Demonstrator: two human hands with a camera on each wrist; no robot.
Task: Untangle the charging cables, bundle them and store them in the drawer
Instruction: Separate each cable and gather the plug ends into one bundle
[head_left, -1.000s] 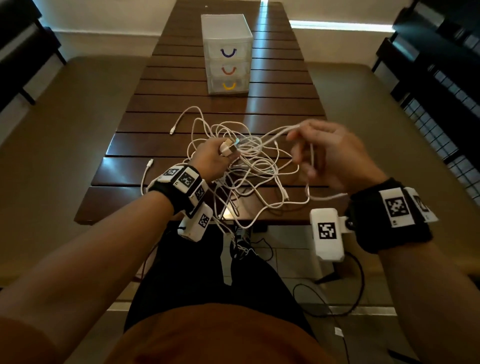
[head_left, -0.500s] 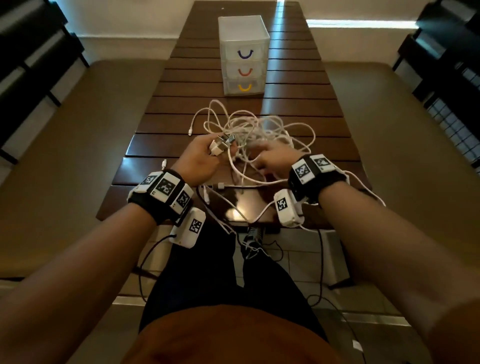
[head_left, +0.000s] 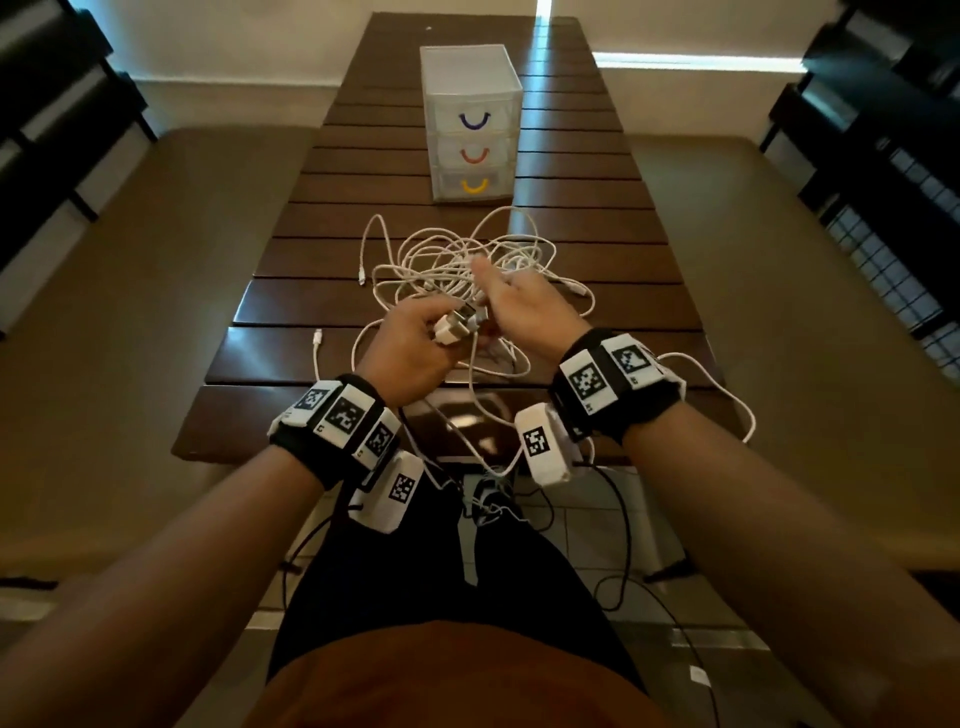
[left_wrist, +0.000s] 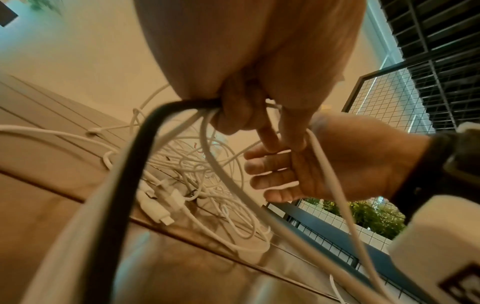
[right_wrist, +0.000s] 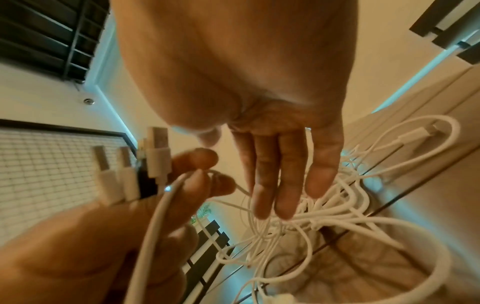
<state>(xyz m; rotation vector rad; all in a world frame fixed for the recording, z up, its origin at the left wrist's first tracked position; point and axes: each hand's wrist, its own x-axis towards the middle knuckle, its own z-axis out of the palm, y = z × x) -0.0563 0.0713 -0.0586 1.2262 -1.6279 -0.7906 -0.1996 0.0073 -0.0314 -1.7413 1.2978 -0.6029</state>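
Note:
A tangle of white charging cables (head_left: 457, 265) lies on the dark slatted table (head_left: 291, 358). My left hand (head_left: 415, 343) grips a bunch of USB plugs (head_left: 460, 323), seen upright as several white plugs (right_wrist: 130, 170) in the right wrist view; cords (left_wrist: 213, 156) trail down from its curled fingers. My right hand (head_left: 519, 306) hovers just right of it with fingers straight and spread (right_wrist: 270, 179) over the tangle, holding nothing. A small clear drawer unit (head_left: 470, 122) with three shut drawers stands beyond the cables.
One loose cable end (head_left: 317, 338) lies left of my left hand, another (head_left: 360, 275) farther up. A cable loops off the table's right edge (head_left: 727, 395). Benches flank the table; black racks stand at both sides. Dark wires hang below the near edge.
The right hand dropped from its raised pull into the pile, then lifted beside the left hand with fingers spread. The left hand kept gripping the plugs. The head tilted forward.

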